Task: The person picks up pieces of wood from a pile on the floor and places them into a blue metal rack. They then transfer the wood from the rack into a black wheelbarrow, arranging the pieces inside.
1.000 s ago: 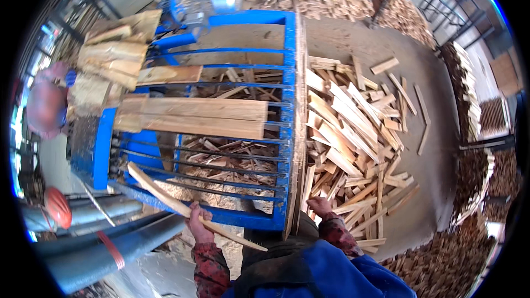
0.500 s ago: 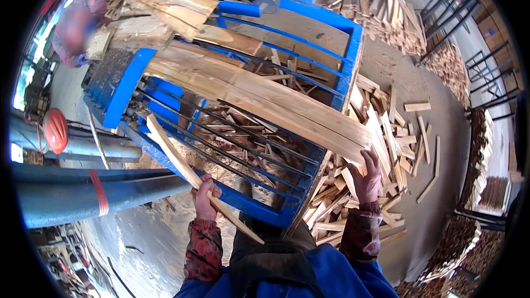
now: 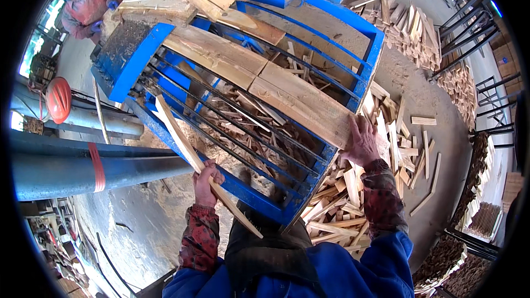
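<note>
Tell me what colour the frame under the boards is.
The frame is bright blue, scuffed in places; the head view shows it best.

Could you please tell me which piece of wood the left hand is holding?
It is the long, narrow, slightly curved strip gripped in the left hand; the board at the right hand is much wider and lies on the blue frame.

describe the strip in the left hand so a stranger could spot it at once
Find the big blue frame. Over its near edge, the left hand grips a wooden strip. Slim and bowed, it differs from the wide, flat board at the right hand.
</note>
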Tool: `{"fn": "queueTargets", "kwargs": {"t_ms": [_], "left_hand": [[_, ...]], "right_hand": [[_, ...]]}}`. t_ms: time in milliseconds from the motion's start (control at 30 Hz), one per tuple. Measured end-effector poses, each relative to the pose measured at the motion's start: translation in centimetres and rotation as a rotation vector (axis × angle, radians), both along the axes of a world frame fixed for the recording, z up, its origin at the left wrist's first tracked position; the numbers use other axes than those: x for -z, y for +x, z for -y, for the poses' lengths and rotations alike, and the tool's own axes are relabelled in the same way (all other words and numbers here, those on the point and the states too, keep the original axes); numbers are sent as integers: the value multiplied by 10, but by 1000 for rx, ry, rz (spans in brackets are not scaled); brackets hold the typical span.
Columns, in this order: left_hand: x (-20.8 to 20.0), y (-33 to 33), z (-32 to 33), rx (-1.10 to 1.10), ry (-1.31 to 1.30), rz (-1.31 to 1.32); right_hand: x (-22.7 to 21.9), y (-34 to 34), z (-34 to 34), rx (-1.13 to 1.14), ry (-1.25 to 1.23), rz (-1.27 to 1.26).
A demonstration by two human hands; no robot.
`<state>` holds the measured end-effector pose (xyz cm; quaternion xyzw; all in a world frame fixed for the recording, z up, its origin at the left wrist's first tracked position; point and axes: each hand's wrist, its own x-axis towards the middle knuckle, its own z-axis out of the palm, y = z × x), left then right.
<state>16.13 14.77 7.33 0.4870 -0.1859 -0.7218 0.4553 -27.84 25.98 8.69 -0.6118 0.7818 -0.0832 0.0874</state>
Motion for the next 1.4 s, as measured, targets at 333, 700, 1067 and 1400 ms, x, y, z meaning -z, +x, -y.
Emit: {"fn": "queueTargets", "kwargs": {"t_ms": [333, 700, 1067, 1400], "left_hand": [[-3, 4, -4, 6, 53, 27], [-5, 7, -2, 48, 112, -27], [-11, 8, -2, 32, 109, 6], [-7, 9, -4, 35, 95, -23]], "right_hand": [[-42, 1, -4, 20, 15, -24], [37, -104, -281, 1147, -36, -215], [170, 49, -256, 976, 2, 694], [83, 31, -169, 806, -202, 551]]}}
